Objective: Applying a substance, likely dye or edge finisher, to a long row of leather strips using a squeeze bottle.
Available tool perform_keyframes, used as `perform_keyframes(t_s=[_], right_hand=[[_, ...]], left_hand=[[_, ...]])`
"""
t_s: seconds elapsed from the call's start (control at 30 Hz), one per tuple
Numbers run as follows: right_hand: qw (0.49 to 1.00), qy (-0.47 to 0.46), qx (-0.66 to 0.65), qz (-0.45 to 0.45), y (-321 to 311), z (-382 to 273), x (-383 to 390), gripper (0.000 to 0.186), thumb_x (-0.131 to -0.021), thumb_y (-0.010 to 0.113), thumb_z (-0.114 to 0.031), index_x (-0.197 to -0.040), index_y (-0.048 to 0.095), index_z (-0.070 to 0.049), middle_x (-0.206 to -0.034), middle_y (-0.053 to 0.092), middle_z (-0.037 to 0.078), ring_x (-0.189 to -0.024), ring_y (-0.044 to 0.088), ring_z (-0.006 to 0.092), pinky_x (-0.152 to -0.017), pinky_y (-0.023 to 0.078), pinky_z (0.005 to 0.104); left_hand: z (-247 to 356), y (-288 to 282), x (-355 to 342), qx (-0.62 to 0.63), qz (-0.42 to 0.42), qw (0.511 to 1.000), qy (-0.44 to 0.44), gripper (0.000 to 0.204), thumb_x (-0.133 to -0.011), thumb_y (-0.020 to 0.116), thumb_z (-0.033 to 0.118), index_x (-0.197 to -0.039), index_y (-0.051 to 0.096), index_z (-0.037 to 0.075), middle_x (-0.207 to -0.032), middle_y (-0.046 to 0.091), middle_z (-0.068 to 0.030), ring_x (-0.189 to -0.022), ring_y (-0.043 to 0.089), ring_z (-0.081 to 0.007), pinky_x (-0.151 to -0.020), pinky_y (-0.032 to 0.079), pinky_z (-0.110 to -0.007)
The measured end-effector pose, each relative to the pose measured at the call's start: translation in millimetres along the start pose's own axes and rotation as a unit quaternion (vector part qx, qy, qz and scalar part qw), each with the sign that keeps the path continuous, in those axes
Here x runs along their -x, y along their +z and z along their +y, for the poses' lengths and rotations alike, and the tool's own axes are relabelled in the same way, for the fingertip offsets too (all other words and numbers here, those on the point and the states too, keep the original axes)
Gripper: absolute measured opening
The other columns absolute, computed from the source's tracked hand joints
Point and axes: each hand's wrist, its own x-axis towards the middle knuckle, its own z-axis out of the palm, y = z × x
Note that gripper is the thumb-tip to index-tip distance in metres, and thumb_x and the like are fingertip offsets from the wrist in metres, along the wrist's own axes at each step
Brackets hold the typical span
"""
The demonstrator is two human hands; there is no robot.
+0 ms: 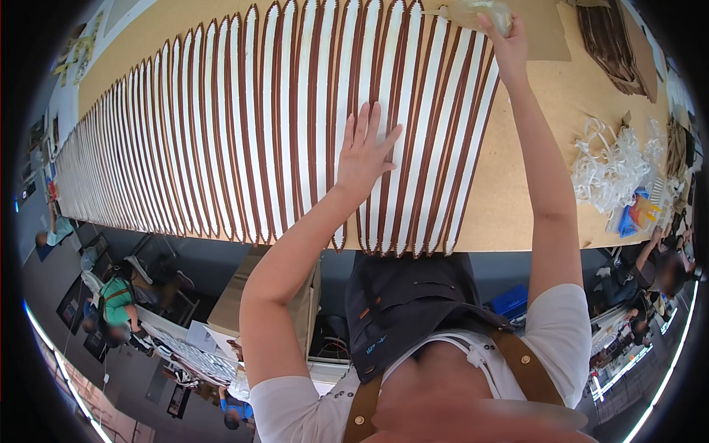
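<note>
A long row of narrow brown strips with white middles and pointed ends (308, 133) lies side by side on the tan tabletop. My left hand (364, 151) rests flat on strips right of the middle of the row, its fingers spread. At the far edge of the view, my right hand (511, 46) is wrapped round a translucent squeeze bottle (465, 10). The bottle lies tilted, its thin nozzle pointing left over the far ends of the strips. What is inside the bottle I cannot make out.
On the table (528, 184) at the right lie a heap of white curled scraps (609, 162), a blue packet (634, 214) and a bundle of brown strips (611, 44). A cardboard box (247, 295) stands below the table's near edge. Other people (122, 303) are farther off.
</note>
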Motion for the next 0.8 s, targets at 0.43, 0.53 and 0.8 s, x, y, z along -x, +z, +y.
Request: perform_keyframes(t_s=[0.43,0.53,0.8], right_hand=[[0.996,0.03,0.037,-0.071,-13,-3,18,0.052,-0.088,0.085,-0.034,-0.121,0.062,0.0,-0.105,0.068,0.005,-0.099,0.063,0.0136,-0.091,0.051,0.0297],[0.994,0.044,0.028,-0.092,-13,-18,34,0.053,-0.088,0.085,-0.033,-0.123,0.062,0.0,-0.108,0.069,0.006,-0.101,0.064,0.0141,-0.092,0.052,0.0307],[0.982,0.106,0.004,-0.159,-18,-35,78,0.06,-0.088,0.084,-0.037,-0.131,0.057,-0.003,-0.115,0.069,0.006,-0.106,0.065,0.0144,-0.093,0.053,0.0308]], left_hand=[[0,-1,0,0.001,0.001,1.0,0.0,0.095,-0.073,0.082,0.055,-0.157,0.043,0.033,-0.168,0.02,-0.0249,-0.156,0.017,-0.0447,-0.125,0.022,-0.059],[-1,-3,0,0.0,-0.008,1.0,0.0,0.094,-0.075,0.081,0.055,-0.158,0.042,0.034,-0.169,0.02,-0.0251,-0.157,0.016,-0.0451,-0.125,0.021,-0.06],[-1,-4,0,-0.005,-0.015,1.0,0.001,0.093,-0.076,0.078,0.056,-0.158,0.041,0.034,-0.169,0.017,-0.0245,-0.157,0.014,-0.0454,-0.125,0.02,-0.06]])
